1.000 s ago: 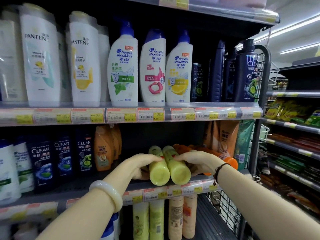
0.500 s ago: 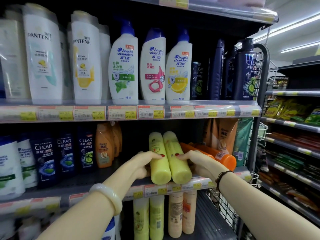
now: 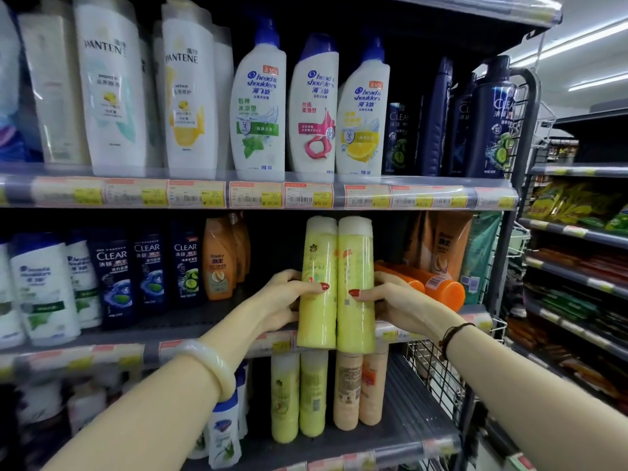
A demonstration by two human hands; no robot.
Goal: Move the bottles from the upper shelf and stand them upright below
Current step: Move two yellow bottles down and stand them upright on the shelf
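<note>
Two yellow bottles held upright at the middle shelf edge.

The left yellow bottle [image 3: 316, 283] is gripped by the left hand [image 3: 285, 300], the right yellow bottle [image 3: 355, 287] by the right hand [image 3: 390, 300], touching, centre frame, before the shelf [image 3: 204, 334].
</note>
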